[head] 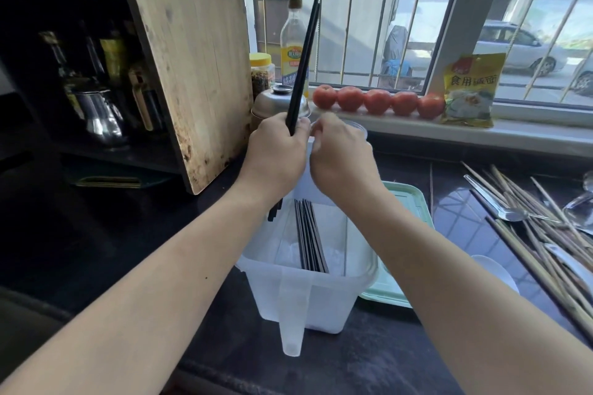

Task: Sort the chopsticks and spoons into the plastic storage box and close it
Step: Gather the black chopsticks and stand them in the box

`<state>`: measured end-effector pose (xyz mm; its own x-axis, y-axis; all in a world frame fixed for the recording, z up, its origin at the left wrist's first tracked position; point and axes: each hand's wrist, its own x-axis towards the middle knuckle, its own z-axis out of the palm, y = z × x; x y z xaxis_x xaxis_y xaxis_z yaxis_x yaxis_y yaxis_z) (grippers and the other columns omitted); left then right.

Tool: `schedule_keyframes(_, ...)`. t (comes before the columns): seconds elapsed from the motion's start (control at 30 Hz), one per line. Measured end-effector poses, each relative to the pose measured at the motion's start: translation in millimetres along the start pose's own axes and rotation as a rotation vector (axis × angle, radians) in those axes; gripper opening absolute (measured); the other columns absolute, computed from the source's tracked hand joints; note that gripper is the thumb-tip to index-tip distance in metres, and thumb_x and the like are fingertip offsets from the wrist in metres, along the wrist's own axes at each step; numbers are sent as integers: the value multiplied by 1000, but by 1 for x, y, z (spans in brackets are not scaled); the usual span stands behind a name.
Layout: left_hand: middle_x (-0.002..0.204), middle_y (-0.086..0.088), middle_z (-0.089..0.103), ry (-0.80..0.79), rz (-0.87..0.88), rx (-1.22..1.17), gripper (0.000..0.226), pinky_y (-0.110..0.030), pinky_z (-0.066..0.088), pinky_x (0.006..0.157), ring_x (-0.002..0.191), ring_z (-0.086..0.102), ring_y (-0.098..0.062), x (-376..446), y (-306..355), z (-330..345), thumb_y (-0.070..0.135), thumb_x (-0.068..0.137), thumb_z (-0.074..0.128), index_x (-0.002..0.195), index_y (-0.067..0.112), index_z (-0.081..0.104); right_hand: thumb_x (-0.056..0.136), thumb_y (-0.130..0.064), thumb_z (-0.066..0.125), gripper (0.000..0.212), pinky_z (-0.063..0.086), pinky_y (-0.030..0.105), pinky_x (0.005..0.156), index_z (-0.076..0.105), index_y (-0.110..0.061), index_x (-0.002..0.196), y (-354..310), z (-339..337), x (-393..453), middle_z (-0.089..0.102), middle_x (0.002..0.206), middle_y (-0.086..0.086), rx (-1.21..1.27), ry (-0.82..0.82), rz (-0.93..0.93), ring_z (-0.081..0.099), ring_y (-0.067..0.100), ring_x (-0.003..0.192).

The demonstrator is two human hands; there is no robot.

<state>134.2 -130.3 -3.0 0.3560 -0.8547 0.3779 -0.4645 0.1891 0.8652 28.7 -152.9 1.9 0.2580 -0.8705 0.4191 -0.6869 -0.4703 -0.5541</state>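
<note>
1. The left hand (pixel 276 154) is closed around a pair of black chopsticks (pixel 305 61), held nearly upright above the far end of the storage box (pixel 308 295).
2. The right hand (pixel 340 157) is beside it, fingers curled; whether it pinches anything cannot be told.
3. More black chopsticks (pixel 309 234) lie inside the box.
4. The green lid (pixel 407 202) lies right of the box; wooden chopsticks (pixel 539 234) and a spoon (pixel 500 202) lie farther right.

The slender black chopsticks (pixel 304 61) match the black ones lying in the translucent white plastic storage box (pixel 308 295), beside which sits a pale mint-green rectangular plastic lid (pixel 406 202). The counter is a glossy dark stone worktop (pixel 369 369) carrying pale tan wooden chopsticks (pixel 545 263) and a silver metal spoon (pixel 500 207). Five round red tomatoes (pixel 377 102) line the sill beside a yellow printed plastic packet (pixel 470 90).
</note>
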Motion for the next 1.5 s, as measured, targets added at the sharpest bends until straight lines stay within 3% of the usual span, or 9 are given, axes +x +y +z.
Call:
schedule_keyframes(0.3, 43, 10, 41, -124, 3, -57, 48, -40, 37, 56, 49, 35, -19, -3, 1, -1, 22, 99, 52, 52, 31, 56, 101, -20, 52, 20, 48, 39, 90, 70, -14, 105, -1, 2, 5, 69, 102, 0, 380, 193, -106, 60, 20, 101)
schedule_keyframes(0.53, 62, -3, 64, -233, 40, -118, 32, -40, 58, 49, 49, 62, -25, -9, 5, 0, 27, 108, 49, 84, 14, 65, 101, -28, 45, 18, 55, 54, 81, 57, -17, 92, 2, 0, 12, 65, 91, 4, 550, 124, 119, 64, 29, 87)
schedule_keyframes(0.7, 79, -5, 74, 48, -2, -127, 25, -44, 64, 64, 75, 74, -18, -4, 1, -4, 28, 107, 50, 91, 18, 67, 102, -25, 41, 19, 49, 45, 73, 52, -14, 92, 9, -6, 12, 59, 87, 2, 496, 308, 210, 60, 26, 82)
schedule_keyframes(0.83, 59, 3, 56, 86, 29, -44, 29, -34, 58, 54, 50, 57, -11, -2, 1, -4, 27, 108, 49, 83, 18, 63, 95, -23, 52, 22, 33, 31, 65, 54, -10, 77, 5, 5, 3, 50, 68, 4, -54, -110, 38, 50, 28, 69)
schedule_keyframes(0.97, 58, 7, 48, 46, 81, 53, 25, -33, 48, 53, 47, 48, -7, -3, 2, -2, 37, 106, 50, 85, 23, 54, 94, -14, 52, 27, 58, 34, 69, 45, -11, 69, 5, 13, 1, 54, 67, 9, -309, -448, 12, 59, 31, 66)
schedule_keyframes(1.13, 64, 8, 53, 45, 85, 61, 24, -35, 50, 57, 55, 55, -15, -3, 3, -3, 43, 102, 56, 88, 25, 51, 93, -6, 50, 22, 63, 43, 75, 47, -9, 72, 4, 12, 1, 59, 75, 13, -309, -500, 68, 66, 33, 76)
schedule_keyframes(1.33, 61, 9, 49, 101, -19, -38, 17, -58, 55, 68, 60, 49, -25, 1, 0, -2, 38, 99, 46, 103, 23, 54, 90, -2, 50, 26, 60, 39, 70, 38, -11, 69, 4, 13, -1, 51, 72, 9, -380, -517, 75, 63, 33, 78)
schedule_keyframes(1.4, 63, 7, 47, 91, -14, -43, 18, -55, 53, 67, 64, 48, -28, 0, 1, -3, 38, 96, 42, 95, 28, 57, 89, -5, 52, 22, 49, 34, 60, 41, -12, 71, 5, 15, 1, 54, 82, 10, -392, -490, 74, 57, 32, 79)
schedule_keyframes(1.5, 68, -1, 52, 81, -42, -95, 20, -40, 50, 54, 57, 52, -26, -1, 2, -5, 28, 104, 43, 94, 25, 59, 91, -9, 51, 10, 40, 33, 74, 59, -10, 98, 6, 12, 5, 61, 111, 11, -208, -285, 73, 57, 32, 101)
